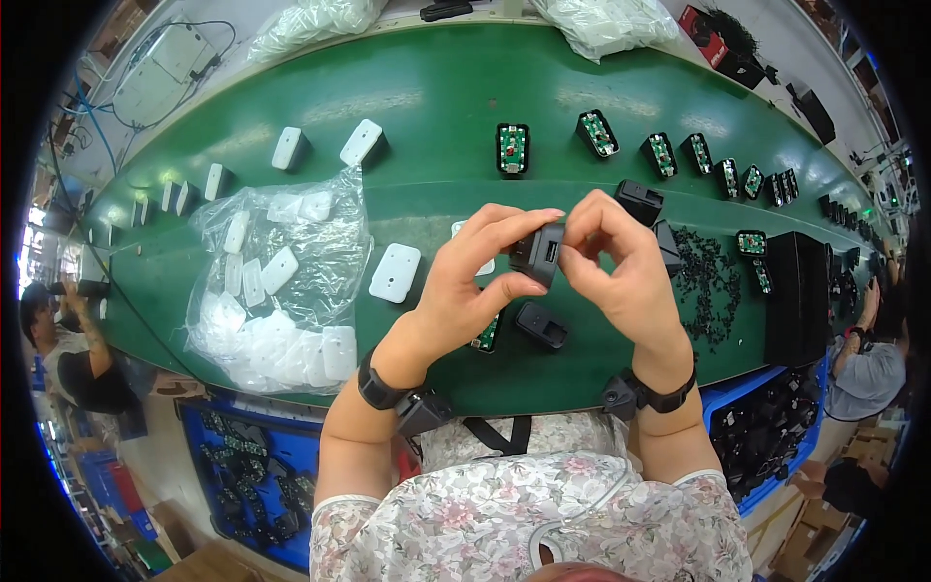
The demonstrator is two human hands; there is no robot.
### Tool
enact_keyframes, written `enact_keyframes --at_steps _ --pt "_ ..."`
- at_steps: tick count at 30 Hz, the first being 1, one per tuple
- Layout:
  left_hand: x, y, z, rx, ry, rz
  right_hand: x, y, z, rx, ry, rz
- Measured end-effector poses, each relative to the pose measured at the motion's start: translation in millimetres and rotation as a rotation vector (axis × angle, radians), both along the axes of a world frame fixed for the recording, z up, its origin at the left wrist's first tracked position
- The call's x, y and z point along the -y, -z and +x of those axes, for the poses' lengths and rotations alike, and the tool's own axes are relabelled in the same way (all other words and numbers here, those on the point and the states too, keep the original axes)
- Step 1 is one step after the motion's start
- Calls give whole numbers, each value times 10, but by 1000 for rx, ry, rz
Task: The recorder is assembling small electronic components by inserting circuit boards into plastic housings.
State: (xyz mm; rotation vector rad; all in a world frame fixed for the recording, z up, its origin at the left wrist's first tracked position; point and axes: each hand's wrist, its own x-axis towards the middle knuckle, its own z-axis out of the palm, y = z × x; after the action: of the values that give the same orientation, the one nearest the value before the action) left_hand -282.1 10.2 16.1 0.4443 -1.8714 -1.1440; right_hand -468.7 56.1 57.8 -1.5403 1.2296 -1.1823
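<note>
Over the green table my left hand (465, 276) grips a small black plastic housing (539, 255) between thumb and fingers. A slot shows on the housing's side. My right hand (621, 267) is closed in a pinch against the housing's right edge; whatever its fingertips hold is too small to make out. Just below lies another black housing (542, 325), beside a green circuit board (487, 335) partly covered by my left hand. Black housings (640, 201) sit right of my hands, near a scattered pile of tiny black parts (706, 286). A white-topped unit (395, 273) stands left of my left hand.
White covers (281, 354) lie on a clear plastic bag (335, 233) at left. Open housings with circuit boards (512, 148) line the back right. A black box (797, 301) stands at right. Blue bins (257, 524) hold parts below the table. Other people work at both sides.
</note>
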Motion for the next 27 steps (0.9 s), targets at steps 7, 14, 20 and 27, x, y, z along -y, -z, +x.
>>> enact_keyframes --at_steps 7,14,20,27 --pt "-25 -24 -49 -257 67 307 -29 178 209 46 169 -473" --pt "-114 -47 -80 -388 166 462 -158 160 209 -380 298 -829" --pt "-224 -79 -78 -380 156 478 -239 193 223 -335 301 -839" --pt "-276 -176 -4 -114 21 161 -294 127 43 -175 44 -511"
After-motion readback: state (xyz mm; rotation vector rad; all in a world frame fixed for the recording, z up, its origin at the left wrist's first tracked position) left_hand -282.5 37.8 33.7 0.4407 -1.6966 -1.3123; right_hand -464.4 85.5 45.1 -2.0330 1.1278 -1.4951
